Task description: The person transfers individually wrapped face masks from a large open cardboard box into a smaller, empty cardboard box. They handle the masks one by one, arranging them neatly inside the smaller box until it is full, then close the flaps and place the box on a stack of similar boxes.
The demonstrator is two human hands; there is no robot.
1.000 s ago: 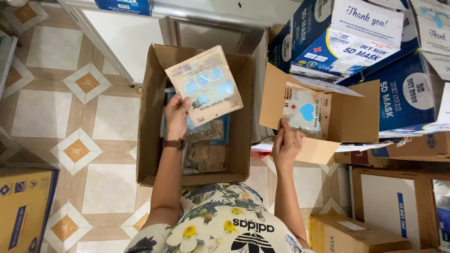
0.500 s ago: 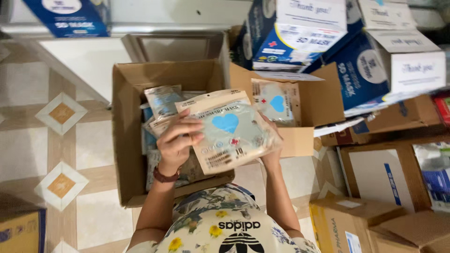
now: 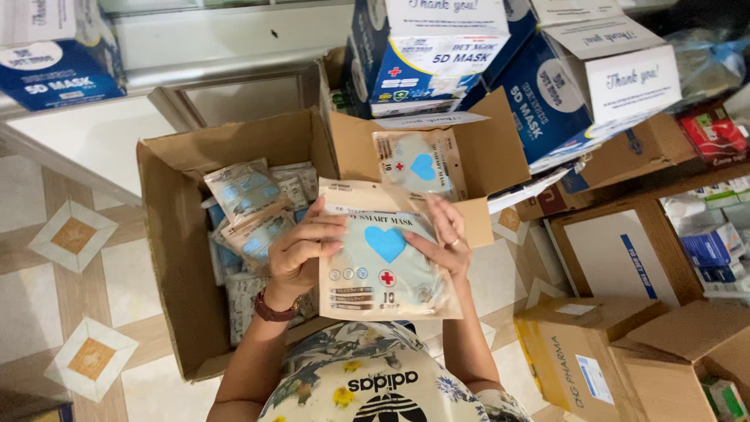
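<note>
1. Left hand [image 3: 301,250]: fingers curled round the left edge of a flat mask packet [image 3: 384,262], thumb on its front. A dark band [image 3: 273,310] sits on the wrist.
2. Right hand [image 3: 441,238]: fingers spread flat against the packet's right side and top edge, a ring on one finger; it steadies the packet from that side.
3. The packet is a beige pouch with a clear window, a pale mask inside, a blue heart and a small red cross on the front. It is held upright between both hands, above the person's lap, in front of the right wall of the large box.
4. Large open cardboard box [image 3: 168,234] stands on the tiled floor [image 3: 55,273], just left of the hands. More packets of the same kind [image 3: 250,207] lie loose and tilted inside it.
5. Behind the held packet, a smaller open cardboard box [image 3: 492,148] touches the large box's right wall; one like packet [image 3: 418,164] leans upright in it.
6. Toward the far right, blue-and-white cartons [image 3: 437,47] are stacked; brown cardboard boxes [image 3: 617,250] crowd the floor's right edge.
7. Bottom edge: the person's floral shirt [image 3: 375,375].
</note>
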